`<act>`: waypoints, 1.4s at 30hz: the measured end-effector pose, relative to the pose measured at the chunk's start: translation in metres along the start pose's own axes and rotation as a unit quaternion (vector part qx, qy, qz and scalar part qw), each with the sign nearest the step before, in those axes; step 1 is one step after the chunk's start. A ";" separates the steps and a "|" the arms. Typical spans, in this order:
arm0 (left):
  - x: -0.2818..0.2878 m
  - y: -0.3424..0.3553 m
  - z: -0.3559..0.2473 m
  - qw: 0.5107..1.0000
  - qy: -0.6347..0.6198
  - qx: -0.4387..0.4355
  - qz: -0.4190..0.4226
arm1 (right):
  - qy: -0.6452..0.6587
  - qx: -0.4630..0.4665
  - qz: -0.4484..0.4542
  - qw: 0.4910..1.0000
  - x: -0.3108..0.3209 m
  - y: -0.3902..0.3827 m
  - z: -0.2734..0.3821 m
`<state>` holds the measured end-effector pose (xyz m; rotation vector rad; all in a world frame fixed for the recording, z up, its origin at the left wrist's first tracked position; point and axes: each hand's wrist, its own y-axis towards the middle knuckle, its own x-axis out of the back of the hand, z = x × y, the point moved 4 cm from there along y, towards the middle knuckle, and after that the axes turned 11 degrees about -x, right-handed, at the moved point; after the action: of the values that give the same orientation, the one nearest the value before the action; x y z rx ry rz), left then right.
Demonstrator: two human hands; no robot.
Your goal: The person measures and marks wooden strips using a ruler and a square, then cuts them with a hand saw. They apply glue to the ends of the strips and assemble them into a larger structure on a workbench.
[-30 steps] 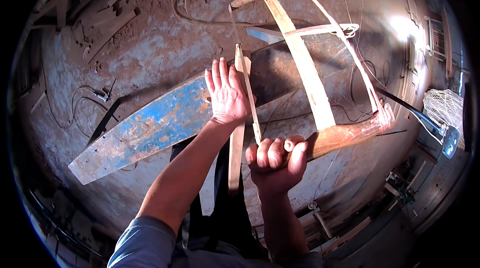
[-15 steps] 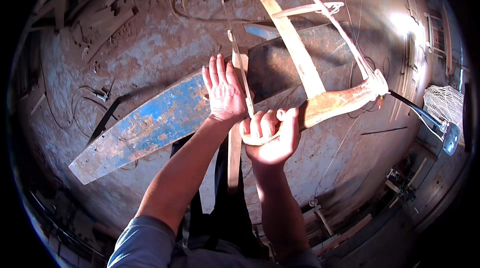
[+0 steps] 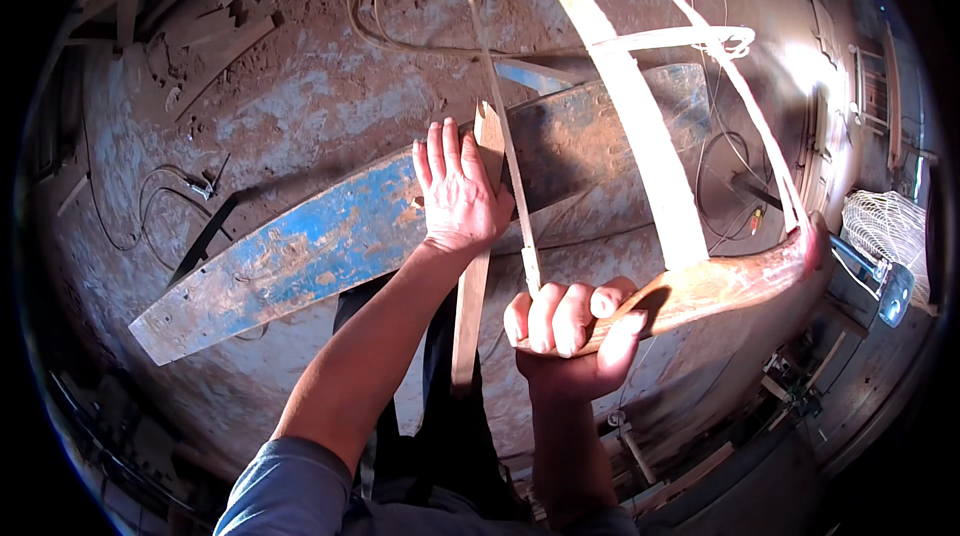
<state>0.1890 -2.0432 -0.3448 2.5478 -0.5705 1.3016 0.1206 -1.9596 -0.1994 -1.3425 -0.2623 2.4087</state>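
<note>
My right hand [image 3: 575,326] is wrapped round the near end of a wooden-framed bow saw [image 3: 650,146], at its curved side handle. The saw's thin blade [image 3: 510,146] runs away from that fist, just right of a narrow wooden strip [image 3: 470,316]. Fingers stretched out, my left hand [image 3: 460,191] lies flat over the strip and the long blue worn bench [image 3: 310,246], pressing on both. The strip lies across the bench, its near end sticking out toward me and its far end cut at a slant. Part of the strip is hidden under my palm.
Wood offcuts [image 3: 215,21] are heaped at the far left of the dusty floor. A loose cable or hose [image 3: 375,31] curls beyond the bench. To the right are a blue-headed lamp-like object [image 3: 895,294] and a white mesh guard [image 3: 885,236].
My right hand has drawn the saw toward me and to the right, and its blade has moved off to the strip's right side. My left hand has stayed nearly in place.
</note>
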 end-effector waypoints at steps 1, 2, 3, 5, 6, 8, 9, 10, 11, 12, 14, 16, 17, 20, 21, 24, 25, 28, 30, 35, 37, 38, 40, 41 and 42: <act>0.000 -0.001 0.000 1.000 -0.001 0.000 -0.004 | -0.007 -0.003 -0.008 1.000 0.001 0.000 -0.002; -0.001 -0.001 0.001 1.000 -0.002 0.001 -0.008 | -0.005 -0.005 -0.008 1.000 0.002 0.000 -0.004; -0.002 -0.001 0.001 1.000 0.004 0.001 -0.002 | -0.003 -0.007 -0.008 1.000 0.004 0.001 -0.006; -0.006 -0.001 0.003 1.000 0.016 0.004 0.012 | -0.014 -0.007 -0.003 1.000 0.008 0.000 -0.009; -0.006 -0.002 0.003 1.000 0.020 0.003 0.013 | -0.020 -0.007 0.000 1.000 0.008 0.000 -0.010; -0.008 -0.001 0.004 1.000 0.028 0.000 0.014 | -0.026 -0.012 -0.020 0.999 0.010 -0.001 -0.012; -0.008 -0.001 0.005 1.000 0.028 0.000 0.012 | -0.029 -0.014 -0.031 0.999 0.010 -0.002 -0.013; -0.008 -0.001 0.005 1.000 0.029 0.001 0.009 | -0.032 -0.015 -0.041 0.999 0.010 -0.003 -0.014; -0.008 -0.001 0.005 1.000 0.029 0.002 0.005 | -0.034 -0.015 -0.052 0.998 0.007 -0.005 -0.014; -0.008 -0.001 0.005 1.000 0.030 0.004 0.007 | -0.037 -0.015 -0.063 0.997 0.005 -0.006 -0.014; -0.008 -0.002 0.004 0.999 0.031 0.005 0.010 | 0.013 -0.018 -0.095 0.995 0.003 -0.005 -0.014; -0.009 -0.002 0.005 0.999 0.032 0.001 0.005 | 0.043 -0.017 -0.116 0.992 0.006 -0.001 -0.016; -0.009 -0.002 0.005 0.999 0.032 -0.001 0.002 | 0.043 -0.010 -0.103 0.994 0.006 0.005 -0.017; -0.006 -0.001 0.003 1.000 0.011 0.002 0.001 | 0.015 -0.003 -0.070 0.997 0.008 0.016 -0.021; -0.005 0.001 0.002 1.000 0.008 0.002 0.004 | 0.007 0.004 -0.050 0.999 0.005 0.015 -0.016; -0.005 -0.001 0.003 1.000 -0.001 0.003 -0.007 | -0.024 0.029 0.020 0.999 -0.011 -0.002 0.013; -0.004 -0.001 0.001 1.000 0.005 0.004 0.002 | -0.079 0.069 0.017 0.994 -0.019 -0.011 0.027; -0.001 0.000 0.000 1.000 0.001 0.006 0.007 | -0.260 0.178 -0.042 0.948 -0.019 -0.040 0.068; -0.002 -0.005 0.005 0.999 -0.034 0.000 -0.035 | -0.346 0.241 -0.089 0.902 -0.003 -0.062 0.093; 0.031 -0.031 -0.029 0.982 -0.149 -0.116 -0.018 | -0.283 0.200 -0.276 0.896 0.062 -0.105 0.127; 0.056 -0.044 -0.046 0.973 -0.129 -0.188 -0.035 | -0.205 0.130 -0.387 0.889 0.096 -0.114 0.130; 0.067 -0.049 -0.054 0.971 -0.132 -0.199 -0.032 | -0.176 0.122 -0.452 0.866 0.104 -0.114 0.128; 0.087 -0.060 -0.064 0.978 -0.144 -0.152 0.019 | -0.131 0.072 -0.521 0.841 0.133 -0.119 0.122; 0.098 -0.069 -0.070 0.973 -0.122 -0.195 -0.018 | -0.122 0.040 -0.539 0.833 0.149 -0.123 0.118; 0.108 -0.074 -0.075 0.973 -0.097 -0.210 -0.024 | -0.112 0.009 -0.557 0.823 0.164 -0.128 0.112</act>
<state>0.2241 -1.9744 -0.2150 2.3237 -0.7275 0.8133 -0.0240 -1.7749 -0.2250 -0.5569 -0.8159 1.5032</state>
